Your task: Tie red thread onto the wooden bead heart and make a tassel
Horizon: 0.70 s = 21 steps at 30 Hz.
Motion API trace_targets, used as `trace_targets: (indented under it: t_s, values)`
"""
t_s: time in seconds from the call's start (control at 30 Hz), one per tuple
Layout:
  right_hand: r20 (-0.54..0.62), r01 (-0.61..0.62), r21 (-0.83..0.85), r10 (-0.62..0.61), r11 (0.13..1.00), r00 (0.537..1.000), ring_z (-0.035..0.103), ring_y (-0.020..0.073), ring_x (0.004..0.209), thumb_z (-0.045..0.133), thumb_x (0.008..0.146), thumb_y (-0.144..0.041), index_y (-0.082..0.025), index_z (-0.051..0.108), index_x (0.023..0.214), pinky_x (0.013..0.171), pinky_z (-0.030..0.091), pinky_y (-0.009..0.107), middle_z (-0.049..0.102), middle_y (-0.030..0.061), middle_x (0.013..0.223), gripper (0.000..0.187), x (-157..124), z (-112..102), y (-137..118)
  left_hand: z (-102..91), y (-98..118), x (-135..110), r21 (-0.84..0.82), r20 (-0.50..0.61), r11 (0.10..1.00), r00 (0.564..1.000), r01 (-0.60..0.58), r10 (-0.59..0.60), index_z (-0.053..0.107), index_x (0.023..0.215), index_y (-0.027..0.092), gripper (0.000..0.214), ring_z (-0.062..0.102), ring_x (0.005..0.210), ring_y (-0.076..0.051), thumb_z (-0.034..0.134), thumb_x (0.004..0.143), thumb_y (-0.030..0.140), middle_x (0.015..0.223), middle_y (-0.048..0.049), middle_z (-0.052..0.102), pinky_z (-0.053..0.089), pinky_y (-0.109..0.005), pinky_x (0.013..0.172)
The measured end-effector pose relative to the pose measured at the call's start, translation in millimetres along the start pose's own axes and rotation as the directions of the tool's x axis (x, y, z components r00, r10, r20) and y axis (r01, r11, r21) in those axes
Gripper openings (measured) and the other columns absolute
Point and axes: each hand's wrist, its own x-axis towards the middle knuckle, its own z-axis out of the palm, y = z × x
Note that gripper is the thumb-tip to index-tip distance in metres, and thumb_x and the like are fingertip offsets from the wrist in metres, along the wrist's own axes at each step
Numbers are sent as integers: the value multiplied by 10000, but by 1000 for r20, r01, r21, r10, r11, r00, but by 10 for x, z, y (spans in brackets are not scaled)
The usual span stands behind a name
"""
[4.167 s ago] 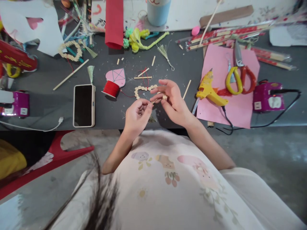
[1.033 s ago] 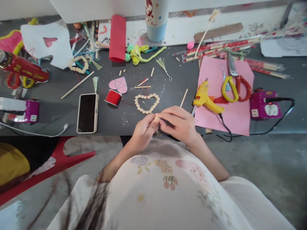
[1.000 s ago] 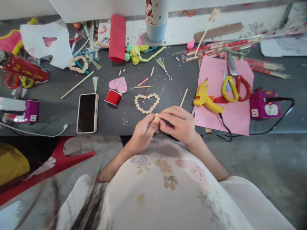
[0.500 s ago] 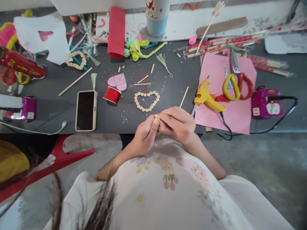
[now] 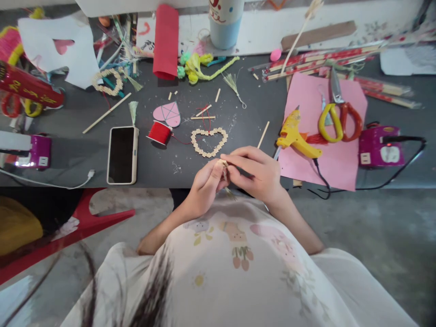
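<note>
At the table's front edge my left hand (image 5: 206, 184) is closed on a small pale wooden piece (image 5: 223, 162), pinched under the thumb. Most of that piece is hidden by fingers. Below it, pale tassel-like strands (image 5: 230, 194) poke out. My right hand (image 5: 257, 172) meets it from the other side, index finger and thumb bent against the piece. Just beyond both hands lies a heart-shaped outline of pale wooden bits (image 5: 194, 144), with red thread running from its top to thin sticks (image 5: 203, 118). A thin wooden stick (image 5: 263, 135) lies past my right hand.
Left of the hands are a phone (image 5: 121, 155), a red thread spool (image 5: 160, 132) and a pink paper heart (image 5: 166, 113). Pink paper (image 5: 327, 170) at the right carries a yellow glue gun (image 5: 294, 136) and scissors (image 5: 335, 91). A cup (image 5: 225, 32) stands at the back.
My right fingers have opened out a little and shifted slightly right. More of the small piece shows between the hands, and tassel-like strands now show below them.
</note>
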Motion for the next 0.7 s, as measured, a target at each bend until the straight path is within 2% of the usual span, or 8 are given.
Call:
trace_targets:
  t_s: [0.17,0.4,0.57,0.7]
  values:
    - [45,-82,68,79,994,996,676,119,793,600,867,-172,-237,731,1017,698,559,251,728,33,916,209,48,-25,4,-12,2,46,-19,-23,1000,999,23,-23,424,727,190,427,274,497,-71,441,936,562,555,56,341,222,-240,483]
    - [21,-197,56,196,979,980,675,111,759,575,862,-154,-218,747,927,688,539,242,739,22,875,195,66,45,-8,-17,7,101,-60,-60,996,996,63,-67,433,706,185,463,266,455,-53,511,882,606,537,63,354,206,-227,445]
    - [49,-279,64,276,958,960,664,122,763,596,853,-171,-199,730,886,693,521,251,726,19,849,141,81,29,72,-53,-44,144,-115,18,987,994,113,-111,439,726,184,436,229,424,-47,490,900,580,496,74,338,168,-211,420]
    - [117,-306,-105,317,946,941,644,150,780,574,889,-211,-200,720,932,681,494,281,714,43,891,152,40,-19,253,-71,-70,194,-181,81,960,976,213,-201,428,732,189,472,176,391,-36,492,867,636,467,86,327,134,-196,400]
